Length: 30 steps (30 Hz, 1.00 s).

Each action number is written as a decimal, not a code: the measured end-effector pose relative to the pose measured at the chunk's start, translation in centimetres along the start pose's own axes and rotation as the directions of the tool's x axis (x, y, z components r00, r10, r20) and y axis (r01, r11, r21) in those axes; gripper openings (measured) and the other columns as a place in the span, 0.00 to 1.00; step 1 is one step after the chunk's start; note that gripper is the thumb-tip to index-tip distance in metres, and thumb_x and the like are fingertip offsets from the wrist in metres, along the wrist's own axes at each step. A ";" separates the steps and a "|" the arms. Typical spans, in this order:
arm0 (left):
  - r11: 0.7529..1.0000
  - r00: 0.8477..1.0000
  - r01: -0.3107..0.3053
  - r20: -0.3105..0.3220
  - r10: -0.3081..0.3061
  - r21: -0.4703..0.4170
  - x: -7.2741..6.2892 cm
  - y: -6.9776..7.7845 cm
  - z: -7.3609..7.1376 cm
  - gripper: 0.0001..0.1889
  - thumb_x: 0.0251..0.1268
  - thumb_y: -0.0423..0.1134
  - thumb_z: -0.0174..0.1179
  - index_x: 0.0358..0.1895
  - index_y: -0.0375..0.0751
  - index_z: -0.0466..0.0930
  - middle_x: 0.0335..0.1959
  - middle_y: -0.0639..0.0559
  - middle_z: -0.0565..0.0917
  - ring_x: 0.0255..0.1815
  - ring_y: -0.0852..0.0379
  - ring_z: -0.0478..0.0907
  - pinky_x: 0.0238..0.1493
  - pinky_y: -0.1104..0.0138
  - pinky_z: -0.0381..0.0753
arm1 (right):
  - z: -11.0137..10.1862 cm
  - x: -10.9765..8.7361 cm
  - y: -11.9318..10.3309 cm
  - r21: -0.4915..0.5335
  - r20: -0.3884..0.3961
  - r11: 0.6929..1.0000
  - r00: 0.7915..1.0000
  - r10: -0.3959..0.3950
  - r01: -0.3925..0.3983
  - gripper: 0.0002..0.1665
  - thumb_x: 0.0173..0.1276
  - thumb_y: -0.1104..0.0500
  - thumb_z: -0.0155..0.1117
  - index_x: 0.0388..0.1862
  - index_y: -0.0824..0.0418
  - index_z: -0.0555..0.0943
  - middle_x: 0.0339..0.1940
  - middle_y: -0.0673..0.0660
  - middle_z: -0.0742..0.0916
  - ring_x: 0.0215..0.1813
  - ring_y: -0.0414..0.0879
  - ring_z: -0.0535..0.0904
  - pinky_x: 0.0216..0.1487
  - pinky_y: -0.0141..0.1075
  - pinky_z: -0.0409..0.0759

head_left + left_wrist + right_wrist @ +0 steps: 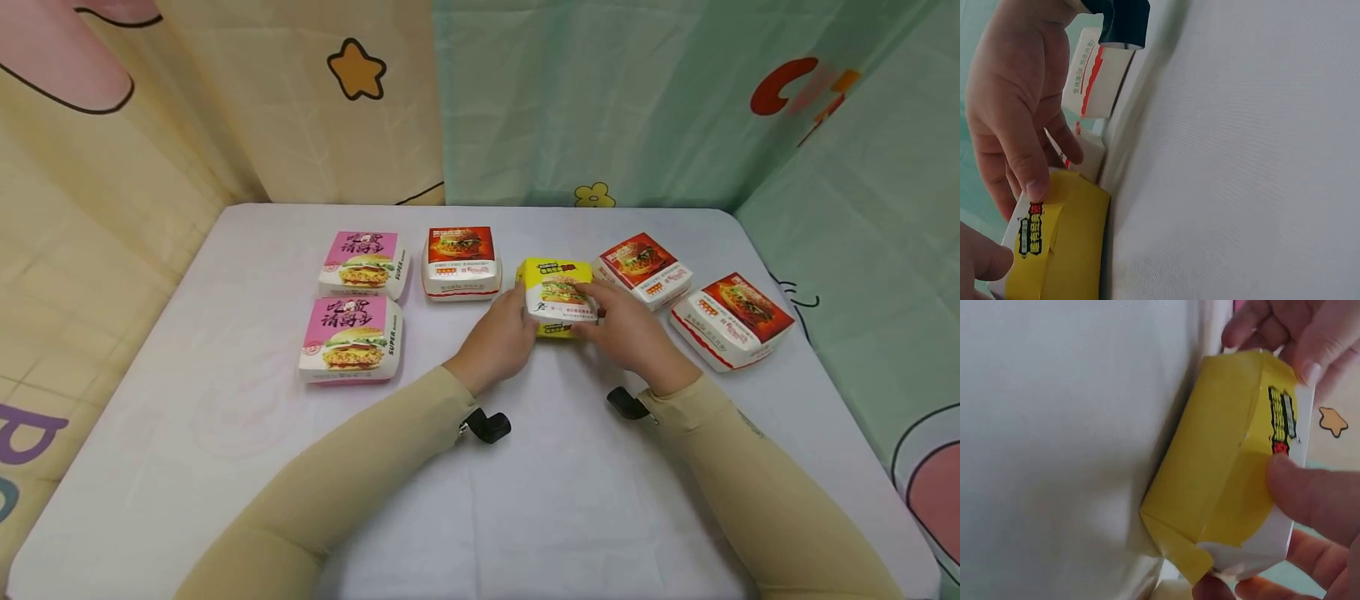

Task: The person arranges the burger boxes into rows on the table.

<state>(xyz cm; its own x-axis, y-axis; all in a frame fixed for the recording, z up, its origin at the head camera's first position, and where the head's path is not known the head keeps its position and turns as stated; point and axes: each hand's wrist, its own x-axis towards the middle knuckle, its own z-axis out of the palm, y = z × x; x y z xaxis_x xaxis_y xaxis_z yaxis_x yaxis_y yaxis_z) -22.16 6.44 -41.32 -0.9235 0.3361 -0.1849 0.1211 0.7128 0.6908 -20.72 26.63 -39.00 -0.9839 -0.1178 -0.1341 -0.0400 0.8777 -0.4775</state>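
Note:
Both hands hold a yellow and white burger box (pixel 558 310) at the middle back of the table. My left hand (pixel 497 340) grips its left side; in the left wrist view only part of that hand (pixel 979 259) shows, its thumb on the yellow face. My right hand (pixel 626 329) grips the right side, fingers on the top and thumb low on the front. In the right wrist view the right thumb (pixel 1316 497) presses the printed yellow side. A yellow corner flap (pixel 1182 550) sticks out near the right fingers. The box's far side is hidden.
Two pink burger boxes (pixel 351 340) stand at the left, one behind the other. A red-topped box (pixel 461 265) stands left of the yellow one; two more, a nearer one (pixel 731 323) and a farther one (pixel 643 268), stand right. Patterned curtains (pixel 517 100) hang behind the white table (pixel 225 467).

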 end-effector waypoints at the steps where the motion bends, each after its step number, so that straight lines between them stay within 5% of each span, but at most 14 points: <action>1: 1.000 1.000 -0.005 0.003 0.005 0.003 0.2 0.2 0.1 0.40 0.84 0.48 0.51 0.88 0.43 0.42 0.88 0.48 0.52 0.88 0.51 0.53 0.86 0.55 0.57 | 0.0 0.2 -0.1 -0.002 -0.010 1.000 1.000 0.003 -0.003 0.41 0.74 0.55 0.70 0.83 0.56 0.67 0.84 0.66 0.67 0.77 0.65 0.71 0.75 0.61 0.73; 9: 1.000 0.999 0.000 0.033 0.000 0.010 1.9 1.1 0.8 0.45 0.83 0.51 0.53 0.88 0.49 0.32 0.90 0.44 0.37 0.88 0.46 0.50 0.84 0.52 0.60 | 0.0 2.7 -0.5 -0.030 -0.071 0.998 0.996 0.052 -0.054 0.38 0.76 0.57 0.68 0.82 0.59 0.68 0.83 0.66 0.68 0.85 0.64 0.59 0.82 0.62 0.61; 22: 0.997 1.000 0.005 -0.007 -0.005 -0.083 5.2 1.2 0.8 0.49 0.80 0.51 0.55 0.88 0.52 0.28 0.89 0.40 0.29 0.89 0.42 0.44 0.84 0.49 0.58 | 0.4 6.0 -1.0 0.024 -0.135 0.992 0.983 0.127 -0.125 0.37 0.79 0.58 0.64 0.82 0.61 0.66 0.81 0.64 0.72 0.84 0.62 0.62 0.83 0.57 0.62; 30: 1.000 1.000 -0.004 0.014 0.004 -0.015 3.1 2.1 1.0 0.51 0.78 0.52 0.59 0.88 0.52 0.30 0.88 0.46 0.23 0.90 0.41 0.34 0.85 0.47 0.56 | -1.4 3.7 -0.6 0.009 -0.182 0.996 0.979 0.092 -0.092 0.37 0.81 0.56 0.59 0.84 0.59 0.62 0.86 0.65 0.64 0.87 0.61 0.55 0.85 0.59 0.57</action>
<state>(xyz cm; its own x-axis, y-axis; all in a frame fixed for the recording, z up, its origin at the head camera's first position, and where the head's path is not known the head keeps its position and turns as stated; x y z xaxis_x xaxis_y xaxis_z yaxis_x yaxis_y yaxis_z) -24.37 9.56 -41.16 -0.9179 0.3472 -0.1920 0.1189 0.7024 0.7018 -24.58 26.30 -37.96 -0.9986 0.0501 -0.0170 0.0523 0.8807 -0.4707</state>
